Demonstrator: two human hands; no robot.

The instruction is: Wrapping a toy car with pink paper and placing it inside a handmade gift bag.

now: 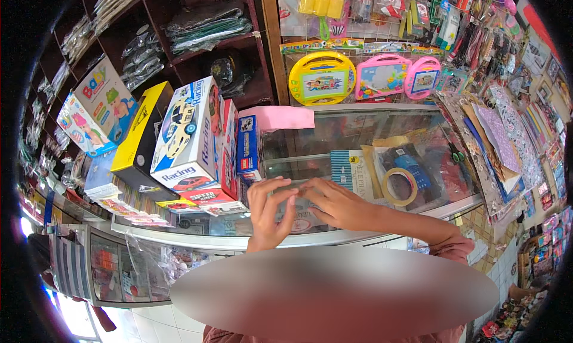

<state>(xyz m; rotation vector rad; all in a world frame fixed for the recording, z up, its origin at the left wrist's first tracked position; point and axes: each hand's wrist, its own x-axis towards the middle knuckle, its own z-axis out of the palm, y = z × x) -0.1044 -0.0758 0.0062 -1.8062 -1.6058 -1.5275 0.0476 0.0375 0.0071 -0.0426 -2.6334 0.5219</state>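
Observation:
My left hand [271, 211] is raised over the glass counter with its fingers bent and apart. From the right, my right hand [333, 204] reaches in with spread, curved fingers, and its fingertips come close to those of the left. No object shows between them; something thin or clear would be hard to make out. Just beyond the right hand lies a roll of tape [401, 202], on its side on dark plastic-wrapped packages [409, 166]. A striped paper item with an elephant print [360, 173] is beside it. Left of my hands stands a small blue box [247, 150].
Toy car boxes [183, 141], a black-and-yellow box [145, 141] and a baby toy box [100, 110] crowd the counter's left. Scissors [457, 155] with green handles and stacked patterned sheets [501, 141] lie right. Drawing boards [322, 79] stand at the back. A glass display counter [192, 240] supports everything.

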